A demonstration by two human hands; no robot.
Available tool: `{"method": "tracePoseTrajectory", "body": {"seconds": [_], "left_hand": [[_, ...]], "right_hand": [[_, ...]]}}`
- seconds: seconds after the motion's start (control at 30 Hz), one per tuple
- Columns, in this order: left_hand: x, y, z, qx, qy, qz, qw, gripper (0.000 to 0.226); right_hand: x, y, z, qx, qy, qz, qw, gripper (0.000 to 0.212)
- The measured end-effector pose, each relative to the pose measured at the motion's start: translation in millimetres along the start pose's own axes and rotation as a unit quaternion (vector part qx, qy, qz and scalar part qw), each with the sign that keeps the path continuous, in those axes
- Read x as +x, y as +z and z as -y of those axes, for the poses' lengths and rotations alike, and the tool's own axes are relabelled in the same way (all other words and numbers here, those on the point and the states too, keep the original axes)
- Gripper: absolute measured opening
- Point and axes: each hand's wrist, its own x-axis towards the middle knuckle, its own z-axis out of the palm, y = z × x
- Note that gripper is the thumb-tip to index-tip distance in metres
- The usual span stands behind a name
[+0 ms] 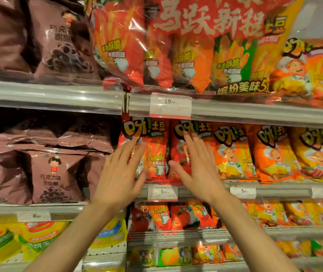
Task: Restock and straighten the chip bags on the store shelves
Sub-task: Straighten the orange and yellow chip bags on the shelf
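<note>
Reaching up from the bottom of the view, two bare forearms stretch toward a middle shelf (pixel 255 190) packed with upright snack bags. The left hand (pixel 120 173) is flat and spread, its fingers (pixel 135 146) released and lying against the front of a red chip bag (pixel 152 154) at the left end of the row. The right hand (pixel 198 169) is likewise flat, fingers (pixel 189 140) released and extended, pressing on the neighbouring red chip bag (pixel 178 154) just to the right. The thumbs point toward each other, near the seam between the two bags. Neither hand grasps anything.

To the right of these bags, on that shelf, stand orange chip bags (pixel 233 154) showing a cartoon chef. A white price tag (pixel 162 192) sits on the shelf edge below the hands. The shelf above carries a large clear multipack (pixel 205 46) of red, orange and green chip bags, with a larger price label (pixel 170 105) under it. On the left side, brown bags (pixel 54 173) with a cartoon child fill two shelf levels, some lying flat on top of others. Lower down are smaller red and orange packets (pixel 176 214), and yellow bags (pixel 29 238) at near left. The edges of the view are blurred.
</note>
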Motion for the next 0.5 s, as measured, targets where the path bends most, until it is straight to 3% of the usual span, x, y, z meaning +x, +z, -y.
{"method": "tracePoseTrajectory", "body": {"seconds": [0.27,0.5], "left_hand": [[17.1,14.6,-61.2,-0.160,-0.004,-0.006,0.987,0.059],[54.5,31.0,-98.9,-0.202,-0.100,0.137,0.965,0.070]], "right_hand": [[-26.8,-26.8,-48.4,0.127,0.188,-0.080,0.971,0.079],[-5.1,-43.9,-79.7,0.095,0.147,0.071,0.982,0.090]]}}
